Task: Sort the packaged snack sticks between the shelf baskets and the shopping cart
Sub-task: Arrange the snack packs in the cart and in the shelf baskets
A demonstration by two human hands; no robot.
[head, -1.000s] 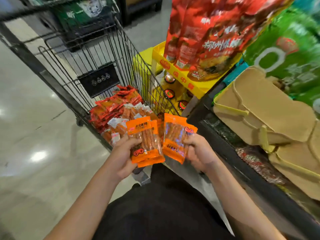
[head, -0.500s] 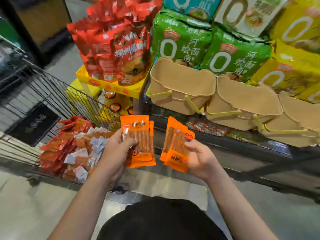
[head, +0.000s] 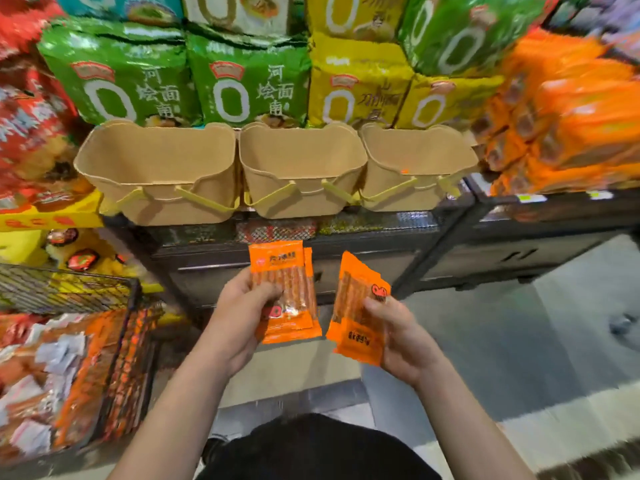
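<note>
We have turned from the cart (head: 69, 358) to face the baskets (head: 301, 168), left hand (head: 235, 320) and right hand (head: 398, 337) each pinching orange packs (head: 284, 292), ready to drop.

Single head view, close, down over hands (head: 239, 317), edges perhaps blurred.

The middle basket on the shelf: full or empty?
Empty as far as shown: the middle basket shows only bare tan inner walls; its floor is hidden behind the front wall.

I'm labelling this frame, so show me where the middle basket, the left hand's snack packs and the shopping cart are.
middle basket (head: 301, 199): head view, front wall.
left hand's snack packs (head: 277, 261): head view, orange top band of the front pack.
shopping cart (head: 69, 289): head view, wire side wall.
</note>
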